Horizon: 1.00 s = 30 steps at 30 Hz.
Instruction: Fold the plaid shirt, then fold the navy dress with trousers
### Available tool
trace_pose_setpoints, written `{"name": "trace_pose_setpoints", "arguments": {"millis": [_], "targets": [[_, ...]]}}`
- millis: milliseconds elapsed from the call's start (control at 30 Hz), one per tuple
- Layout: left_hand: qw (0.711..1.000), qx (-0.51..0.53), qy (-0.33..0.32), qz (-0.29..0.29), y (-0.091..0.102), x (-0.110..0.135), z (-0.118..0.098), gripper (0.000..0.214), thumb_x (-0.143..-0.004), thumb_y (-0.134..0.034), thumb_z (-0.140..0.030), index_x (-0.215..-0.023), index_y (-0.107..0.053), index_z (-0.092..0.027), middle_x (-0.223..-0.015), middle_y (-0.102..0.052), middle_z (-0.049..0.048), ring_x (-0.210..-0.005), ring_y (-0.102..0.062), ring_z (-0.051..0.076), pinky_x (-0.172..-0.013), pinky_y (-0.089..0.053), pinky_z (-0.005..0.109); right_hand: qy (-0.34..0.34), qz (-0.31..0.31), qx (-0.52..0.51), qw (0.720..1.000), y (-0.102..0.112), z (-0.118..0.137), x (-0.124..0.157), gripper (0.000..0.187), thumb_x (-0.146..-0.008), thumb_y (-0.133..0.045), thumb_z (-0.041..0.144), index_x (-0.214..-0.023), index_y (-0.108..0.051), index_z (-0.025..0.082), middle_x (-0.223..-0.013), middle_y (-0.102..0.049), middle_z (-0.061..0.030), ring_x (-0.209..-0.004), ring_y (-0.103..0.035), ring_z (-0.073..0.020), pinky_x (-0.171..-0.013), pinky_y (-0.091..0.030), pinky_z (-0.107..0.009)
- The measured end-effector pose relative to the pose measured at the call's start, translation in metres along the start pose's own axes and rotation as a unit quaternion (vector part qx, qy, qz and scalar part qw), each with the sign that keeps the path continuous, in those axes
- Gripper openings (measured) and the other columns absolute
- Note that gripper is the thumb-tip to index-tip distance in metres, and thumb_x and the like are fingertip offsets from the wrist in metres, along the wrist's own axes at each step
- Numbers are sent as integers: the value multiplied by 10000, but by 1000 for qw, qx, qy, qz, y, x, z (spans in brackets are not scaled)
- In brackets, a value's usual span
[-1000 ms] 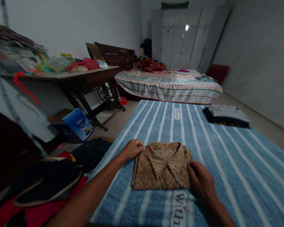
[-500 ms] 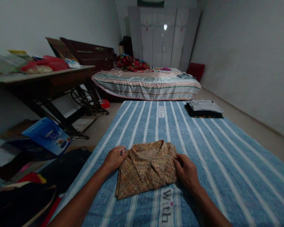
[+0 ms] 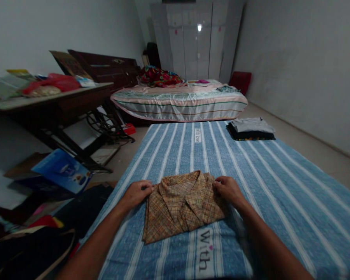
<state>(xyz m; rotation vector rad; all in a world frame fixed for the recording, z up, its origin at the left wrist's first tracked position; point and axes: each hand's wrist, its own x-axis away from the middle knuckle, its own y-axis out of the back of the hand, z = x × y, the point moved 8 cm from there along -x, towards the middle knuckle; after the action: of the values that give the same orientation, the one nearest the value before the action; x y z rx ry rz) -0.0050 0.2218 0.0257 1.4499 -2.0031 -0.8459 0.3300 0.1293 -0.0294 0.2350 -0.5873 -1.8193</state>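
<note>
Near the close edge of the bed [image 3: 280, 186] lies a folded shirt [image 3: 185, 210];
left hand [image 3: 137, 194] and right hand [image 3: 230, 189] pinch its upper corners, fingers together; even pulls should square its slanted edge.

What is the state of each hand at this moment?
Left hand: closed, pinching the folded shirt near its upper left corner.
Right hand: closed, pinching the folded shirt near its upper right corner.

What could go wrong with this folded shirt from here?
The left hand and right hand hold the shirt only near its top, so lower layers might flop open if lifted. It also lies skewed on the striped cloth; dragging it straight could wrinkle it.
</note>
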Motion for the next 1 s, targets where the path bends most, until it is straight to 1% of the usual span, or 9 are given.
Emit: {"name": "trace_pose_setpoints", "arguments": {"millis": [100, 267, 333, 433, 500, 567, 633, 867, 1000], "targets": [[999, -39, -6, -21, 1, 3, -6, 158, -570, -583, -356, -534, -635, -211, -698, -671, 33, -785, -600, 232, -792, -433, 308, -55, 53, -46, 996, -9, -7, -5, 231, -765, -485, 271, -571, -566, 175, -413, -528, 19, -329, -422, -86, -378, -281, -198], [995, -81, 18, -47, 3, 7, -7, 163, -584, -541, -345, -533, -607, -205, -627, -625, 1, -702, -579, 191, -689, -426, 266, -111, 96, -109, 983, -18, -14, -2, 251, -767, -475, 291, -539, -487, 186, -369, -508, 24, -260, -336, -61, -311, -197, -182], [998, -39, 42, -34, 0, 9, -2, 184, -588, -540, -365, -556, -599, -194, -587, -612, 0, -643, -571, 181, -625, -427, 266, -122, 104, -124, 979, -19, -15, -1, 245, -762, -479, 286, -537, -481, 187, -359, -503, 23, -254, -324, -58, -304, -178, -179], [990, 71, 121, -3, -9, 18, 11, 224, -581, -550, -393, -609, -579, -172, -532, -583, -2, -518, -542, 154, -495, -406, 249, -128, 112, -135, 976, -20, -16, 0, 245, -752, -480, 265, -522, -480, 183, -346, -492, 22, -250, -308, -55, -303, -158, -179], [979, 124, 161, -16, -9, 25, 17, 241, -576, -566, -400, -625, -563, -164, -504, -563, -6, -467, -519, 133, -440, -379, 227, -126, 118, -139, 975, -20, -16, 0, 248, -739, -492, 257, -504, -480, 179, -343, -487, 22, -253, -305, -53, -306, -159, -180], [974, 143, 170, -43, -5, 32, 18, 245, -575, -585, -398, -628, -558, -160, -486, -551, -13, -448, -507, 117, -419, -366, 209, -120, 121, -142, 975, -20, -15, 1, 251, -723, -511, 259, -488, -481, 177, -342, -482, 24, -259, -306, -51, -311, -165, -180], [974, 146, 165, -47, -5, 37, 16, 245, -579, -595, -398, -621, -558, -159, -484, -555, -14, -438, -503, 110, -409, -365, 203, -112, 117, -144, 976, -19, -14, 0, 243, -707, -531, 267, -487, -484, 177, -351, -485, 27, -269, -316, -51, -315, -172, -181], [966, 145, 207, 62, -34, 49, 20, 334, -568, -664, -468, -538, -529, -163, -408, -533, -9, -365, -490, 116, -357, -325, 199, -83, 60, -154, 983, -10, -10, -3, 191, -672, -556, 247, -504, -510, 169, -414, -495, 47, -345, -402, -52, -358, -254, -172], [951, 206, 213, 86, -43, 55, 19, 348, -562, -694, -473, -575, -540, -161, -433, -534, -18, -364, -474, 99, -347, -306, 183, -81, 59, -163, 981, -7, -6, -1, 180, -667, -564, 247, -514, -511, 169, -419, -486, 52, -348, -420, -56, -360, -271, -174]]}}
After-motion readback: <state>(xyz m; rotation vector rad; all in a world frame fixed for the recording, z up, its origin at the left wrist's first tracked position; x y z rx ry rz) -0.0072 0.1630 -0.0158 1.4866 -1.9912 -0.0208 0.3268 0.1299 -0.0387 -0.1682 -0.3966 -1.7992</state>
